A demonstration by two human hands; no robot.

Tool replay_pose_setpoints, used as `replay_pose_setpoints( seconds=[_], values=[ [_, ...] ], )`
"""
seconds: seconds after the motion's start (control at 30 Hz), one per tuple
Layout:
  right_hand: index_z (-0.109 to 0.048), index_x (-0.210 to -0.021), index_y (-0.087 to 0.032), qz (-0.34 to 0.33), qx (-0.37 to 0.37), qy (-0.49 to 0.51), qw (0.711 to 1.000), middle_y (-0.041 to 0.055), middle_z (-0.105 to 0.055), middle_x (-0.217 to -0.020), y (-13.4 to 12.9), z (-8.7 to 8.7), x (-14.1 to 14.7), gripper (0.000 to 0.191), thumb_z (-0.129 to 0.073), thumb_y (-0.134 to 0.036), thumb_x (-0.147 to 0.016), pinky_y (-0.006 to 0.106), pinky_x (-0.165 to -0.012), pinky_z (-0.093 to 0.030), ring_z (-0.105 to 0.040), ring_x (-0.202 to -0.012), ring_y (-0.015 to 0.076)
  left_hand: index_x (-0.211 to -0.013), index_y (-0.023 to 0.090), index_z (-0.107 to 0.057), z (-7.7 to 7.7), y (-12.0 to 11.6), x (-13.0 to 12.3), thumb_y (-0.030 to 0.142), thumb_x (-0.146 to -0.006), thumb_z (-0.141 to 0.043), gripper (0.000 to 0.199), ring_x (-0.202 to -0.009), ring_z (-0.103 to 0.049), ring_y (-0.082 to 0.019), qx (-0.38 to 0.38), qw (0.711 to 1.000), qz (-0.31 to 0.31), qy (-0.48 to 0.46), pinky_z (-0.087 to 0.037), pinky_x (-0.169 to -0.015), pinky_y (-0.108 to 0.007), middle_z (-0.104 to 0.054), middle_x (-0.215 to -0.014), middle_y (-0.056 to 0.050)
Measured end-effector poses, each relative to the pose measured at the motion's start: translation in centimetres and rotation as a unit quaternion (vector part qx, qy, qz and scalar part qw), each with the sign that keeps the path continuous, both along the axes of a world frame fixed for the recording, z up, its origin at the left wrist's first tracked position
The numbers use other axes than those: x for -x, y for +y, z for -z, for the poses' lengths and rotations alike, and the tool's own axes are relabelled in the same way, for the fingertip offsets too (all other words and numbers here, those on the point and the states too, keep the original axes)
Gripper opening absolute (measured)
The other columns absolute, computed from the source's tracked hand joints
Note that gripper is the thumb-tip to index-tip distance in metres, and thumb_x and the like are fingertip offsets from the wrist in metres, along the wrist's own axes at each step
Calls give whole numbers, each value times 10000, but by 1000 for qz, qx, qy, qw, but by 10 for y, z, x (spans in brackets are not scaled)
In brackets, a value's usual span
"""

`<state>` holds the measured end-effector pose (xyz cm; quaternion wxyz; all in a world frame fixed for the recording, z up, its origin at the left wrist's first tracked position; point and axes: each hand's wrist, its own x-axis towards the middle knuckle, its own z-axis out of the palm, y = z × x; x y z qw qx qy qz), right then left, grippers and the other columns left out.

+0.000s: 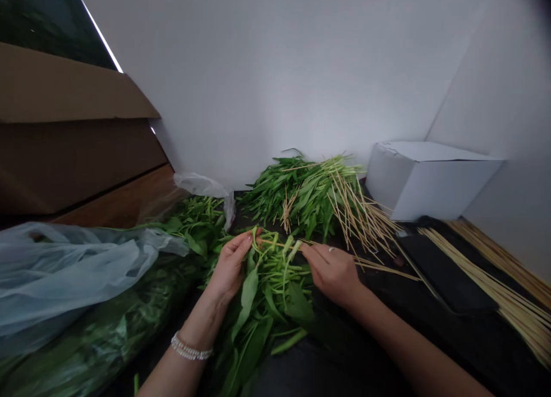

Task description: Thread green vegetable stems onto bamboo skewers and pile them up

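Observation:
My left hand [233, 260] pinches a green stem at one end of a thin wooden stick [279, 244]. Closed around the stick's other side is my right hand [333, 271], with a ring on one finger. Several pale green stems sit along the stick between my hands. Leafy greens [282, 305] hang and lie below them on the dark surface. Behind my hands rests a pile of greens [310, 193] with many sticks [365, 213] poking out to the right.
Plastic bags [86, 276] of greens lie at the left, below a cardboard box [77, 156]. A white box [430, 179] stands at the back right, near a dark flat phone-like object [447, 271] and long loose sticks [495, 288]. A white wall [275, 70] rises behind.

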<state>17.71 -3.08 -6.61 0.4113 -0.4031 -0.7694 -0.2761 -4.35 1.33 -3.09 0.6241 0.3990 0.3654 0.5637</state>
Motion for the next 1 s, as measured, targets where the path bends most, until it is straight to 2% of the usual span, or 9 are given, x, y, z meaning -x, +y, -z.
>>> replay_pose_setpoints(
  seconds=[0.13,0.27,0.6,1.0],
  values=[
    [-657,-1096,-115,15,7,1,1000,52,-645,-746,0,2,1,314,-406,-85,-910,243,-647,-442,-583,-693,125,-975,178,-742,0,1,0,321,-588,-874,433,-551,-624,-102,-15,1000,5,-7,-514,-546,-193,-722,-679,1],
    [-662,-1086,-108,15,7,3,1000,50,-636,-733,0,1,1,306,-415,-81,-908,242,-643,-442,-583,-687,126,-862,172,-735,2,2,0,325,-588,-875,344,-563,-630,-109,-15,1000,9,-3,-522,-540,-204,-725,-704,-7],
    [-668,-1067,-111,15,13,3,1000,42,-620,-706,0,3,4,311,-411,-73,-898,245,-601,-421,-562,-649,126,-839,158,-747,1,1,0,323,-551,-890,362,-545,-626,-114,1,1000,10,0,-501,-528,-208,-733,-675,-19],
    [-660,-1075,-112,6,16,23,1000,39,-636,-718,-1,1,6,307,-407,-66,-906,233,-627,-429,-567,-643,121,-858,146,-744,3,2,1,288,-549,-895,373,-543,-633,-110,31,999,11,-37,-524,-511,-203,-719,-659,-3]
  ],
)
